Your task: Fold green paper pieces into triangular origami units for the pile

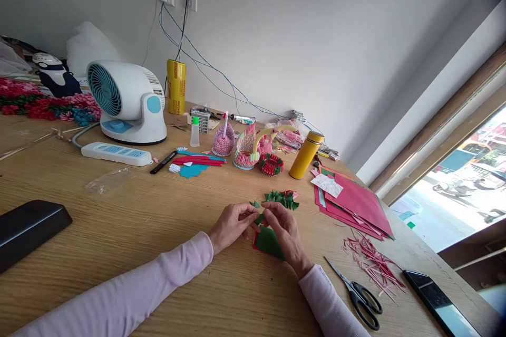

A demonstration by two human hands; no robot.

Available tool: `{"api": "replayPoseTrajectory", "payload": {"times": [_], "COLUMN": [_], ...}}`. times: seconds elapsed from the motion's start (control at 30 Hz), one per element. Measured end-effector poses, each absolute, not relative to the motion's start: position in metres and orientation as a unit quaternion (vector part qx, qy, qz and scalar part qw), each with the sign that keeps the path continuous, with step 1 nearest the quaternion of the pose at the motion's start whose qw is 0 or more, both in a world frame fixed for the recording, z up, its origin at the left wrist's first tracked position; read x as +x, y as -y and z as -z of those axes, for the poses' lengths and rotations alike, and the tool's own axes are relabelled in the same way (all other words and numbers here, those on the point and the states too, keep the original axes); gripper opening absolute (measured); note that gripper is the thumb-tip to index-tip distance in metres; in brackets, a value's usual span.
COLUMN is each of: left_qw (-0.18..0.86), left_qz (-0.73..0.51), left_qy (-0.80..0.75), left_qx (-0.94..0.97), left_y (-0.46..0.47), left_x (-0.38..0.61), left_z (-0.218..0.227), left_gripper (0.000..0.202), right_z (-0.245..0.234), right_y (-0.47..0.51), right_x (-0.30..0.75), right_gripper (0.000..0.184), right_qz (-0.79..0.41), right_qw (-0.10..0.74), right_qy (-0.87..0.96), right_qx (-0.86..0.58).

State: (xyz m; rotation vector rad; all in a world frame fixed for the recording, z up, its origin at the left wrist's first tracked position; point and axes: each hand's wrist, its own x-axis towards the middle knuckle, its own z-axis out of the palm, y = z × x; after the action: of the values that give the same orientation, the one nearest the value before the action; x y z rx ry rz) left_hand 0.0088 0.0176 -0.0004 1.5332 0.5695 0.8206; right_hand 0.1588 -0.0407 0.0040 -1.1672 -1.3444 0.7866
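Observation:
Between the fingertips of both my hands is a small folded piece of green paper [259,219]. My left hand [234,225] pinches it from the left, and my right hand [285,231] pinches it from the right. Under my right hand lies a stack of green paper [269,242] with a red edge showing, partly covered by that hand. Just beyond my fingers sits a cluster of folded green paper pieces [281,199], with a bit of pink behind it.
Scissors [358,292], paper strips [373,263] and a phone [438,300] lie to the right. Coloured sheets [356,202] are stacked beyond them. A yellow flask [306,155], a red-green paper ring [271,165] and paper baskets [245,150] stand behind. A fan [134,99] stands left.

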Motion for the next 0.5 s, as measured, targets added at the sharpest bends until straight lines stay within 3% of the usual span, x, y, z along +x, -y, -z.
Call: {"api": "replayPoseTrajectory", "payload": {"times": [0.2,0.33,0.5], "left_qw": [0.600,0.630,0.674], "left_qz": [-0.345,-0.351,-0.369], "left_qy": [-0.253,-0.240,-0.242], "left_qx": [0.676,0.651,0.592], "left_y": [-0.019,-0.022,-0.022], "left_x": [0.009,0.008,0.007], "left_z": [0.002,0.001,0.000], "left_gripper": [0.030,0.031,0.034], "right_z": [-0.001,0.003,0.006], "right_y": [0.037,0.034,0.032], "right_x": [0.160,0.163,0.164], "right_gripper": [0.025,0.025,0.024], "right_qz": [-0.343,-0.404,-0.392], "right_qw": [0.562,0.589,0.617], "right_qy": [0.574,0.535,0.503], "right_qx": [-0.487,-0.452,-0.461]}}
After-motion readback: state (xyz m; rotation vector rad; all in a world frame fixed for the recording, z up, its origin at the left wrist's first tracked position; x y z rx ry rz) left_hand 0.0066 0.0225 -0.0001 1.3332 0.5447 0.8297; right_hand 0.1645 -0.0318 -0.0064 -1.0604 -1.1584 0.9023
